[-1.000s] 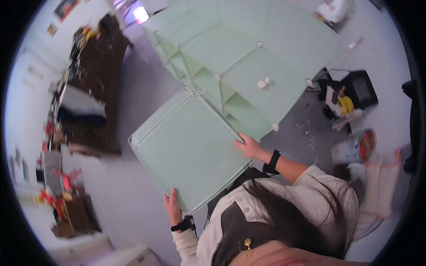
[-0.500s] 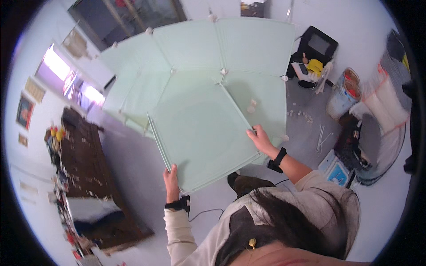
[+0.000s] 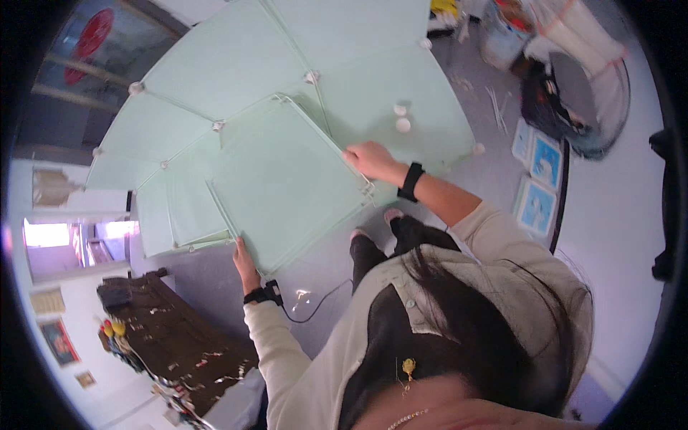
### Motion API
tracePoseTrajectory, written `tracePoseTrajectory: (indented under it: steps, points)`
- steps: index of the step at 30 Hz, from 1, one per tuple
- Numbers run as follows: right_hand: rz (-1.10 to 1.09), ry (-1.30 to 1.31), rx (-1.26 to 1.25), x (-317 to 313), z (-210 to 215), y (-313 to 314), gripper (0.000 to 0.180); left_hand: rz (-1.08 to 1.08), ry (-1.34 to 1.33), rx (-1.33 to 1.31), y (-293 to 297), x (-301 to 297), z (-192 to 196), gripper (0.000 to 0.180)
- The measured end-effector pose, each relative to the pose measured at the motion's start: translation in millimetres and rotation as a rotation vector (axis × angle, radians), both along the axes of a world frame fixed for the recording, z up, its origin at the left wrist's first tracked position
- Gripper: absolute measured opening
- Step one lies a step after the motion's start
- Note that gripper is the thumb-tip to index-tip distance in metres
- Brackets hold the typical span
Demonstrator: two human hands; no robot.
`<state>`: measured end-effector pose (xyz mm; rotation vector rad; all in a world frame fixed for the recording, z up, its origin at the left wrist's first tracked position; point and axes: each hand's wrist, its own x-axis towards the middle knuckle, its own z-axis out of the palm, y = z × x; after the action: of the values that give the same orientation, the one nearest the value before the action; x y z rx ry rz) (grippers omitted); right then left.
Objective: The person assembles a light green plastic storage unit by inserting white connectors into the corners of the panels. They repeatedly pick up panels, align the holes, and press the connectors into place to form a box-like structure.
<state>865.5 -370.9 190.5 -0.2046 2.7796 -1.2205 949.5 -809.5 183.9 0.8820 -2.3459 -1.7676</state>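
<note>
A pale green, see-through plastic panel [image 3: 287, 186] with a thin wire frame is held flat and tilted in front of me. My left hand [image 3: 246, 264] grips its near left edge, fingers closed. Farther up on the opposite side, my right hand [image 3: 369, 159] is closed round the right edge. Beyond lies a larger structure of joined matching panels [image 3: 358, 43], with white round connectors [image 3: 311, 77] at the corners. Two loose white discs [image 3: 403, 125] rest on one of its panels, right of my right hand.
A dark brown cabinet [image 3: 172, 322] with small items stands at the left. On the floor at right are blue-and-white flat packs [image 3: 536, 204], loose wire rods [image 3: 496, 111], a bucket [image 3: 505, 36] and a dark bag [image 3: 545, 100]. A black cable [image 3: 319, 309] runs near my feet.
My view has turned to the right and tipped nearer my body. Both hands still hold the panel, which now sits farther left and higher in the picture. My feet have come into view.
</note>
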Motion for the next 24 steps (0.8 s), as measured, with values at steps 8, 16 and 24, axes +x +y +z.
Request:
tracePoseTrajectory:
  steps: [8, 16, 24]
  points:
    - [-0.632, 0.172, 0.331, -28, -7, 91, 0.026, -0.438, -0.175, -0.803, -72, -76, -8, 0.057]
    - [-0.279, 0.081, 0.161, -45, 7, 175, 0.022, -0.633, -0.246, -0.919, -45, -48, 91, 0.044]
    - [-0.079, -0.002, -0.149, -19, 250, 424, 0.032, -0.720, -0.299, -0.775, 131, 1, 254, 0.046]
